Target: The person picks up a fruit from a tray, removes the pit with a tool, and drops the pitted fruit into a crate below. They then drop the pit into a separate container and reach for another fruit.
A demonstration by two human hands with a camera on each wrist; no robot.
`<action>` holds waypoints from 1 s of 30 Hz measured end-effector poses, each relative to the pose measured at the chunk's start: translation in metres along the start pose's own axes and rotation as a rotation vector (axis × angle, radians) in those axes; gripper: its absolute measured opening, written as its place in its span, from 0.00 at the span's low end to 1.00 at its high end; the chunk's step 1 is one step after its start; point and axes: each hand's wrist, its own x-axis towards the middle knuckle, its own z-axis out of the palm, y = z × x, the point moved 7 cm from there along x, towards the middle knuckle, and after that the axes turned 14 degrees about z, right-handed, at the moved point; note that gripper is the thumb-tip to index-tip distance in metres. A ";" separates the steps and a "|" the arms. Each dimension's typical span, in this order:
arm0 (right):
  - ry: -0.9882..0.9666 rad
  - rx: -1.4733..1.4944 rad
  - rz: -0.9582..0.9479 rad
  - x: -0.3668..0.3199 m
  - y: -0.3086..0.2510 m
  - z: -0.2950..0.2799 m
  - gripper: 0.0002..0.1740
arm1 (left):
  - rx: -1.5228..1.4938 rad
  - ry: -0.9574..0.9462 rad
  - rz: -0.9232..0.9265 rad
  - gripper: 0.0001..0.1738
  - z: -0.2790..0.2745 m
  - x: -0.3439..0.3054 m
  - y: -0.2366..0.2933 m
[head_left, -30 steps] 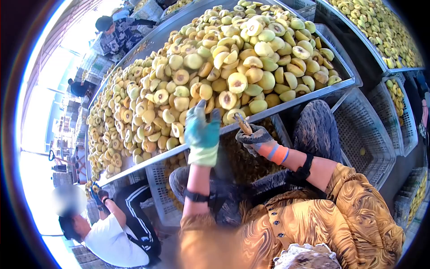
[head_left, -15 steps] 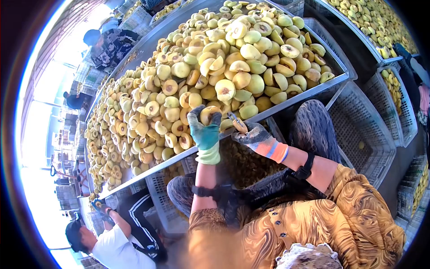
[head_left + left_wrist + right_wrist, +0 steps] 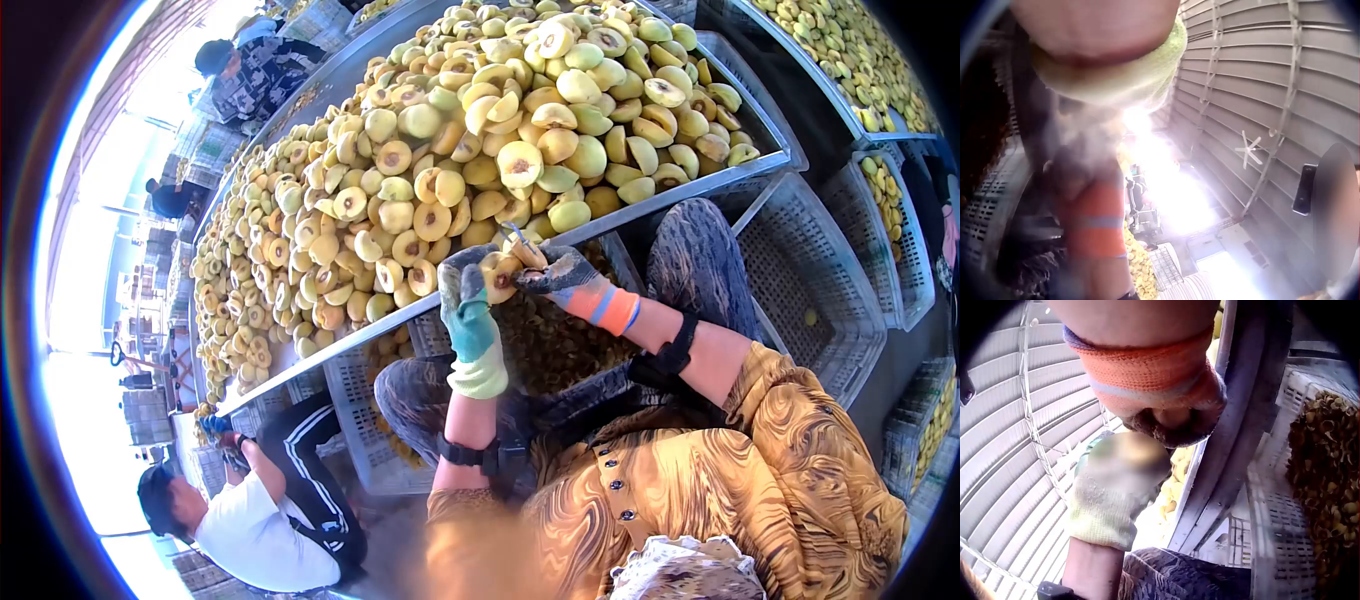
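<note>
2 gloved hands meet near the centre of the frame, where the left hand (image 3: 472, 320) grasps 1 halved fruit (image 3: 498, 276) with its fingers bent round the side, cut face showing, and the right hand (image 3: 575, 282) clasps a small hand tool (image 3: 527, 252) whose tip points to the upper left. The likeliest trouble is a slip: if the fruit is wet or the left hand's hold is loose, a push from the tool could turn the fruit and send the tip into the left glove's fingertips, which lie close by. Too hard a squeeze could bruise or split the flesh, and a lost fruit could fall past the tray edge (image 3: 385, 325) into the scraps (image 3: 560, 340) below. The fruit is blurred in the right wrist view, so whether the tip is already in the flesh I cannot tell. Compared with the frame 0.5 s ago, the fruit has moved down and right, away from the tray edge, and the gap between it and the tool has closed; then the 2 hands were apart. In the frame 1.0 s ago, no fruit shows in the left hand, which is by the pile (image 3: 400, 160).
</note>
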 end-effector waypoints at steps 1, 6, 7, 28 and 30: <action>0.021 -0.293 -0.057 -0.004 -0.012 0.011 0.21 | 0.062 -0.049 0.005 0.13 -0.003 0.003 0.005; 0.107 -0.726 -0.317 -0.011 -0.019 0.021 0.15 | 0.011 -0.170 -0.362 0.11 -0.019 0.007 -0.026; 0.135 -0.621 -0.307 -0.011 -0.019 0.018 0.13 | 0.012 -0.205 -0.334 0.12 -0.015 0.007 -0.023; -0.027 -0.599 0.202 -0.011 0.030 0.025 0.18 | 0.641 -0.083 0.507 0.10 -0.006 0.004 0.010; -0.004 -0.798 0.211 -0.012 0.027 0.025 0.19 | 0.753 -0.149 0.524 0.09 0.001 0.001 0.017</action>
